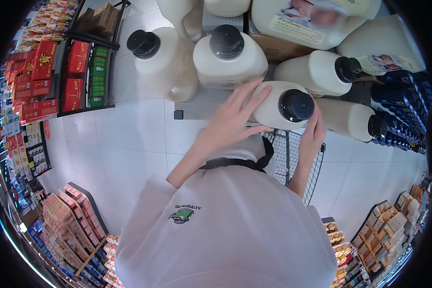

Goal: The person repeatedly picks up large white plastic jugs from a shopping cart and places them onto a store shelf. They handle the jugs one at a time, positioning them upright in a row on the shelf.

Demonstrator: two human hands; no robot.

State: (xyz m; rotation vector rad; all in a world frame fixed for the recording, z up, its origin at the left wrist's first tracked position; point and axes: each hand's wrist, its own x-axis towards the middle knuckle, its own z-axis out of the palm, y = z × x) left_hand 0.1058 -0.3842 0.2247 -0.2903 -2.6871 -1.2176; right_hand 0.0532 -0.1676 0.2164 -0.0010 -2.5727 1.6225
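Observation:
Between my two hands is a white plastic jug with a black screw cap [270,104], seen from above. My left hand [234,113] lies along its left side with the fingers spread over the shoulder. On the other side my right hand [315,126] presses against it beside the cap, partly hidden. Just beyond stands a similar jug [226,54], with another jug [169,68] to its left. Two more capped jugs [311,72] [345,117] lean outward on the right. The base of the held jug is out of sight.
Larger labelled jugs [306,39] stand at the far side. A grey display platform [198,108] lies under the jugs. Below my right hand is a wire shopping cart [284,154]. Shelves with red boxes [43,61] stand left, dark blue packages [399,97] right.

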